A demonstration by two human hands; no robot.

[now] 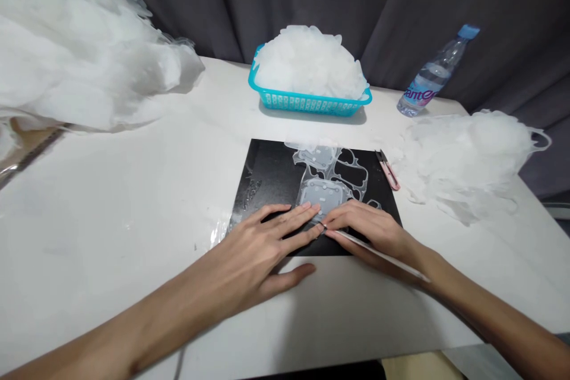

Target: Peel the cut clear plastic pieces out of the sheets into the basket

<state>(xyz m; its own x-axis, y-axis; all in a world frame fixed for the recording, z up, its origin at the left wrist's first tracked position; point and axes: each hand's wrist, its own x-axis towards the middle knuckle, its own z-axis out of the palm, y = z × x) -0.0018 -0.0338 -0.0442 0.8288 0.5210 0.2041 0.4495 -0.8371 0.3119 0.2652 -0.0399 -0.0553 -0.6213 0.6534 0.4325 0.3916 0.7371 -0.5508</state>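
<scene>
My left hand (267, 240) lies open, fingers spread, its fingertips pressing the lower edge of a translucent plastic piece (324, 193) with rounded corners and small marks. My right hand (371, 228) is closed around a slim white pen-like craft knife (383, 255). Its thin dark tip meets the plastic beside my left fingers; the blade's exact shape is too small to make out. Under both hands is a black mat (271, 175). A second translucent piece (318, 156) lies above the first, with a cut-out plastic frame (363, 181) to its right.
Behind the mat stands a turquoise basket (307, 102) heaped with translucent pieces. Pink-handled thread snips (388, 172) rest at the mat's right edge. White plastic scraps (476, 157) are piled at right, with a water bottle (427, 80) behind. A large white plastic heap (80, 53) fills the left.
</scene>
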